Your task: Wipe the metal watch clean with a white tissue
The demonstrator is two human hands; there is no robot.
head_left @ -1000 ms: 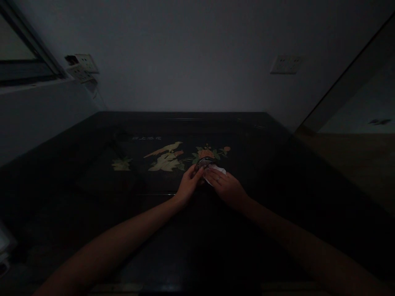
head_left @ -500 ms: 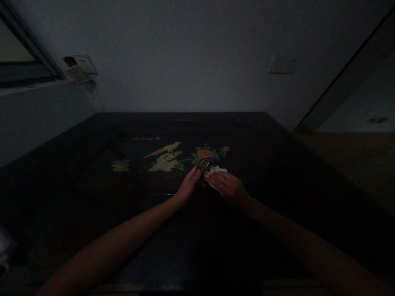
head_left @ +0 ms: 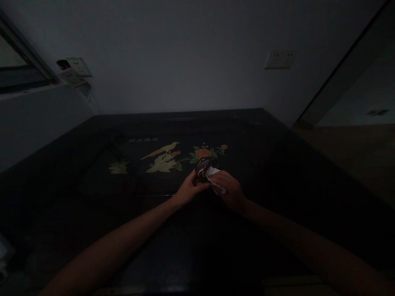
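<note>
- Grasping the round glassy object (head_left: 202, 164) just beyond it, your left hand (head_left: 189, 188) has its fingers partly curled.
- Your right hand (head_left: 230, 187) pinches white tissue (head_left: 212, 170) against that object.
- Below both hands lies the dark bench (head_left: 160, 246).

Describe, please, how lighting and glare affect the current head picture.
Head view: dim throughout, the right forearm in deep shadow; head view: faint glints and soft sheen on the glossy black tabletop; head view: small highlights on the round, glassy object in the left hand, too dark to identify; head view: the white tissue in the right hand stands out pale.
</note>
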